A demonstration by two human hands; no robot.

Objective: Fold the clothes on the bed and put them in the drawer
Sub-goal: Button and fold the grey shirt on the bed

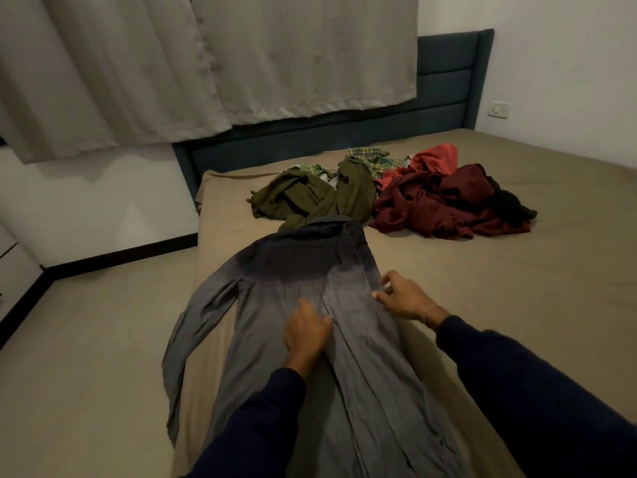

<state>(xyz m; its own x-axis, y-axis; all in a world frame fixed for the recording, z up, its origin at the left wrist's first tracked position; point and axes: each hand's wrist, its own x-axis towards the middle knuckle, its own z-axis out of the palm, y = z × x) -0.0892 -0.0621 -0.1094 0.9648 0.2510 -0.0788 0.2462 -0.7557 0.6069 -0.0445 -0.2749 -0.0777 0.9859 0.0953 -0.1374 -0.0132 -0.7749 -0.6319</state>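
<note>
Head view, nearest first

Sleeves: two dark navy sleeves reach in from the bottom edge toward the hands.

Shirt, position: long-sleeved grey button-up cotton shirt (296, 270) lies spread flat on the tan bedsheet of the bed (517, 270), directly under both hands, collar pointing away from them, one sleeve trailing off the bed edge to the left of the left hand.

Left hand: left hand (305, 331) lies palm down on the shirt's middle, fingers fairly straight, pressing the cloth and gripping nothing.

Right hand: right hand (401, 298) sits at the shirt's right edge, finger and thumb drawn toward a pinch; whether they have hold of the cloth I cannot tell.

Shirt, handling (judgement): light, thin, limp fabric; no stiffness to carry a fold, so it likely slides and wrinkles on the sheet unless one palm pins it.

Shirt, where to take hold (judgement): right side seam by the right hand, then shoulder and hem corners; dangling sleeve should be drawn in first.

Shirt, look: grey, darker toward the collar, faintly creased, front placket running lengthwise between the hands.

Beyond the hands: crumpled olive-green garment (310, 196), green plaid cloth (375, 160) and heap of dark red clothes (444, 201) wait unfolded, well apart from both hands.

Drawer: not clearly seen.
</note>
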